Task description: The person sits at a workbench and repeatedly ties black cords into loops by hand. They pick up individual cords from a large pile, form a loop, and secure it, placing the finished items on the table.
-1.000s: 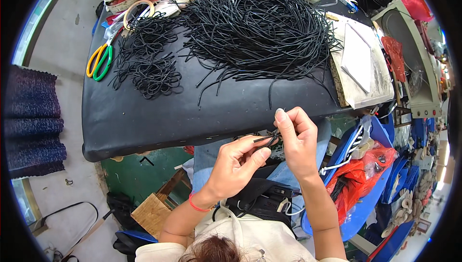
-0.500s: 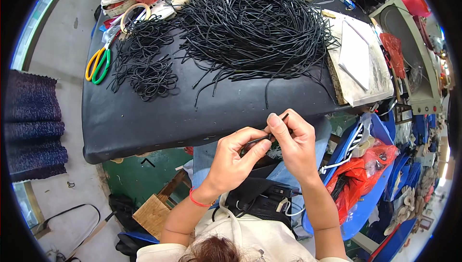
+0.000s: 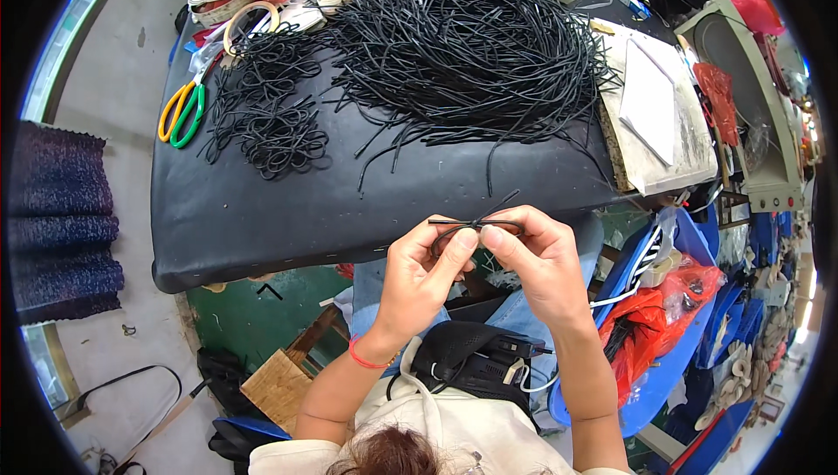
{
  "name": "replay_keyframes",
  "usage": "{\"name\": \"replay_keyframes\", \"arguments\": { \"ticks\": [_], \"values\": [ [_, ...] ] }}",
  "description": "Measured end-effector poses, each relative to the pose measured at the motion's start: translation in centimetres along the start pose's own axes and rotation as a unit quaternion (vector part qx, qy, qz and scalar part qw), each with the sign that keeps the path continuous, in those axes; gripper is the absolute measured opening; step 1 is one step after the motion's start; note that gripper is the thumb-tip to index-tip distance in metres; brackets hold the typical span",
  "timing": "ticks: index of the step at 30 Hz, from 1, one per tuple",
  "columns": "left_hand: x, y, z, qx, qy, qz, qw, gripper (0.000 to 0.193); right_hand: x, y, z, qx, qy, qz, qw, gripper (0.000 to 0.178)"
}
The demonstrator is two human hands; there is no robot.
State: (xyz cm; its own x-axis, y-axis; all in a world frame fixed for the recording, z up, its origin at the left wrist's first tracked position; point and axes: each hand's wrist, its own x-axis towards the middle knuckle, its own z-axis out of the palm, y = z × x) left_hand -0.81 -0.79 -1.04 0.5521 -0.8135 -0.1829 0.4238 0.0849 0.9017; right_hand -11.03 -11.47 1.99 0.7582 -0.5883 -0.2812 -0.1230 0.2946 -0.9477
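Note:
Just beyond the near edge of the table, a thin black cord point(image 3: 475, 223) is tied in a small bow with loops and loose ends sticking out. My left hand point(image 3: 425, 276) pinches its left side between thumb and fingers. On the other side, my right hand point(image 3: 543, 261) pinches the bow close to the knot, thumb tips nearly meeting. A large heap of loose black cords point(image 3: 463, 56) covers the far middle of the table. To its left lies a smaller pile of looped, knotted black cords point(image 3: 284, 130).
Scissors point(image 3: 200, 98) with yellow and green handles lie at the left of the black-covered table point(image 3: 262, 222). A stained board point(image 3: 694, 156) with white paper point(image 3: 648, 108) sits at the right. Below it, a blue tub point(image 3: 690, 335) holds red bags point(image 3: 633, 335). A wooden stool point(image 3: 275, 392) stands lower left.
The cord, earlier mostly hidden between my fingers, now shows as a bow with its loops and ends spread. My hands have drawn level, thumbs at the knot.

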Motion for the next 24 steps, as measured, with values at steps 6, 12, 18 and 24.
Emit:
{"name": "replay_keyframes", "arguments": {
  "ticks": [6,12,18,24],
  "values": [
    [0.0,0.0,-0.1,0.012,0.020,0.008,1.000,0.014,-0.3,1.1,0.4,0.059,-0.015,-0.025,0.998,0.015],
    [0.1,-0.2,-0.2,-0.002,0.036,0.006,0.999,0.011,-0.4,1.5,0.3,0.083,-0.028,0.000,0.996,0.019],
    [1.2,0.7,0.9,-0.204,0.033,-0.055,0.977,0.019,-0.6,1.0,2.8,0.125,0.019,-0.020,0.992,0.022],
    [1.5,2.6,-1.4,-0.070,-0.076,-0.078,0.992,0.018,-1.3,-1.2,-0.2,-0.156,0.102,-0.152,0.971,0.018]
  ]
}}
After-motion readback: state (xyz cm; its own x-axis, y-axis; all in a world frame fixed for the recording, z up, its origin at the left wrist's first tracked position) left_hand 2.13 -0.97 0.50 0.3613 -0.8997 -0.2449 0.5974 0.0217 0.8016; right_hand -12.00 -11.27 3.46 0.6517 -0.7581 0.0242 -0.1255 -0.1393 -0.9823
